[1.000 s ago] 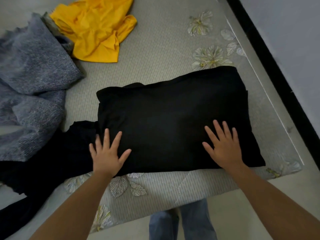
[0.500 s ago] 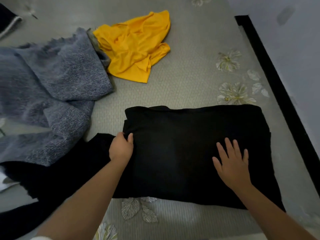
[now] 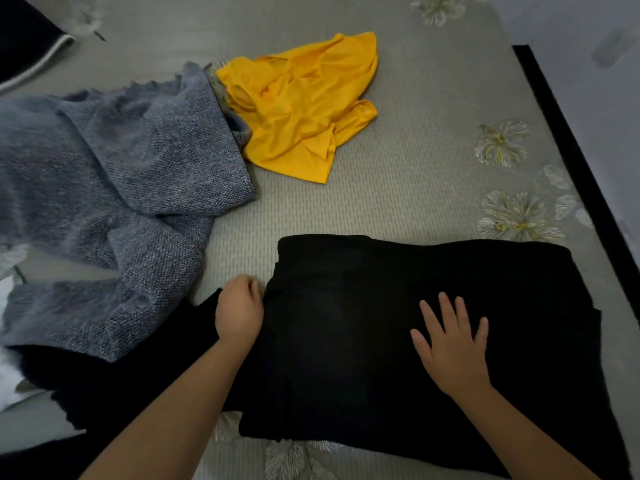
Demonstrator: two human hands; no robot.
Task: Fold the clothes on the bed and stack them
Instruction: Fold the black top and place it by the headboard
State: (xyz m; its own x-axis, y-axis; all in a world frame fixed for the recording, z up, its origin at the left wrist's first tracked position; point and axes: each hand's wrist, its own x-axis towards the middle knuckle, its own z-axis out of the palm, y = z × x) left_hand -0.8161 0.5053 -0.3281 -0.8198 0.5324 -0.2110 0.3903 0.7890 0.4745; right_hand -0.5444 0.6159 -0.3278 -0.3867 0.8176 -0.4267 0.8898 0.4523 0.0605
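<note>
A folded black garment [image 3: 433, 282] lies flat on the grey bed [image 3: 398, 188] at the lower right. My right hand [image 3: 453, 344] rests on its middle with fingers spread and straight. My left hand [image 3: 239, 311] is curled at the garment's left edge, fingers tucked into the black cloth there. A crumpled yellow garment [image 3: 298, 109] lies further back. A grey knitted garment [image 3: 114, 202] is heaped at the left, partly over another black piece of clothing [image 3: 114, 386].
The bed's right edge runs beside a black strip [image 3: 568, 161] and a pale wall. Flower prints mark the bedcover near that edge. A dark item with a white stripe [image 3: 24, 46] sits at the far left corner. White cloth [image 3: 7, 379] shows at the left.
My left hand went from lying flat on the black garment to curling at its left edge. The view has shifted up the bed; my right hand stays flat on the garment.
</note>
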